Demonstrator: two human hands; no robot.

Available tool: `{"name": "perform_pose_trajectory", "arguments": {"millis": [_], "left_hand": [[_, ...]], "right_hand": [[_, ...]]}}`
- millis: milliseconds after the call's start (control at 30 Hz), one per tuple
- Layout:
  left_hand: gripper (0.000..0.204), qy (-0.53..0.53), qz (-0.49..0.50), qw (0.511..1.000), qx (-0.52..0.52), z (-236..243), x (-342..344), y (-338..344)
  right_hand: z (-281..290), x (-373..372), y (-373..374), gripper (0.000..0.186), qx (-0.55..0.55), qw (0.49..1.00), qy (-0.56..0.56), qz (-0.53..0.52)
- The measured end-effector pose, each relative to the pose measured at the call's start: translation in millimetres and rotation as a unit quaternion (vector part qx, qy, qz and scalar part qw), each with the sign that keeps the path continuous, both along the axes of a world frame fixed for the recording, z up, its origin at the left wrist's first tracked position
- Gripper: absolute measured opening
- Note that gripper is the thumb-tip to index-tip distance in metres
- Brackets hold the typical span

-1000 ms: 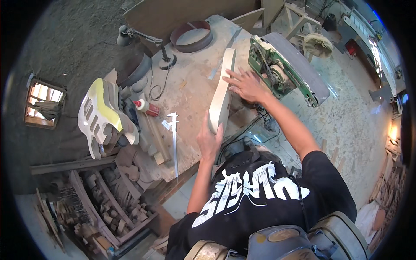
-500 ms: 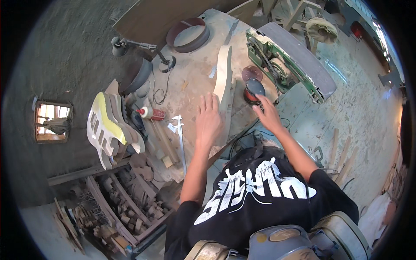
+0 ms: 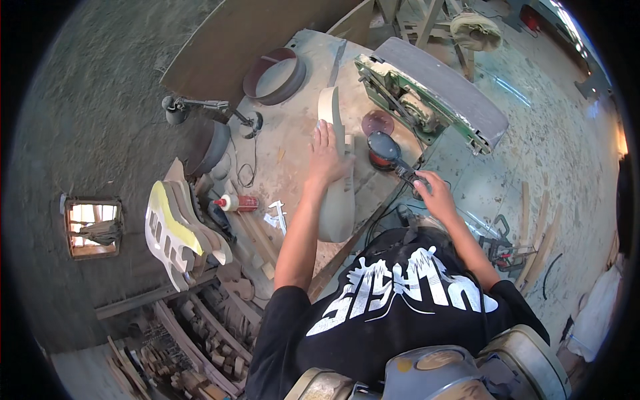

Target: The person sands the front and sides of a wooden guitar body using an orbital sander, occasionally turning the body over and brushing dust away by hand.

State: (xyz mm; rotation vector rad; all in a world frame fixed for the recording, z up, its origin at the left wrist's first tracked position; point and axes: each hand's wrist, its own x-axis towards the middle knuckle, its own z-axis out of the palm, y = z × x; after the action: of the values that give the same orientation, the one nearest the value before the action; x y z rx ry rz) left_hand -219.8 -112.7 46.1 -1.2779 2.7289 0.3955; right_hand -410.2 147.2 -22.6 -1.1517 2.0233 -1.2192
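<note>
wooden piece (image 3: 330,107), long and curved, lies on the dusty workbench (image 3: 293,143), running from its near edge toward the far side, pale at the far end and shaded nearer the person. the left hand (image 3: 327,157) rests flat over it, palm down, fingers stretched out and close together. the right hand (image 3: 433,193) is half curled, its fingertips at the handle end of a black and red sander (image 3: 383,143) just right of the wood; how firmly it grips, i cannot tell. a round brownish sanding disc (image 3: 378,123) lies just beyond the sander. the bench top is tan and scuffed. on its left lie a red and white bottle (image 3: 238,203) and a metal caliper (image 3: 278,217), with a desk lamp (image 3: 177,110) and a round hoop (image 3: 252,83) farther off. a green and grey belt machine (image 3: 437,93) stands at the far right. past it the pale, flecked floor (image 3: 560,133) spreads right, with wood strips (image 3: 540,233) lying on it. on the left rises a rough grey wall (image 3: 100,87) with a small bright window (image 3: 93,229), and near left sits a frame full of wood scraps (image 3: 217,347).
</note>
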Motion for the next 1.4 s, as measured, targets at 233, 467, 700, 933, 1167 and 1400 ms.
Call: {"name": "perform_pose_trajectory", "arguments": {"millis": [233,467,700,933,1167,1400], "left_hand": [[0.107,-0.051,-0.014,0.998,0.036,23,17,26],[0.110,0.005,-0.023,0.999,-0.031,10,12,17],[0.113,0.034,-0.015,0.998,-0.045,1,-20,-22],[0.110,0.028,-0.020,0.999,-0.039,6,-15,-14],[0.105,-0.037,-0.038,0.998,-0.020,20,10,21],[0.111,0.010,0.001,0.999,-0.036,14,-14,5]], "right_hand": [[12,-6,-13,0.038,0.047,0.998,-0.011,0.037],[9,7,-40,0.037,0.029,0.993,-0.013,0.116],[7,3,-36,0.036,0.043,0.992,-0.036,0.109],[-19,-19,-15,0.036,0.052,0.993,-0.088,0.053],[-17,-26,-18,0.036,0.054,0.991,-0.109,0.049],[-11,-20,-34,0.034,0.039,0.986,-0.124,0.102]]}}
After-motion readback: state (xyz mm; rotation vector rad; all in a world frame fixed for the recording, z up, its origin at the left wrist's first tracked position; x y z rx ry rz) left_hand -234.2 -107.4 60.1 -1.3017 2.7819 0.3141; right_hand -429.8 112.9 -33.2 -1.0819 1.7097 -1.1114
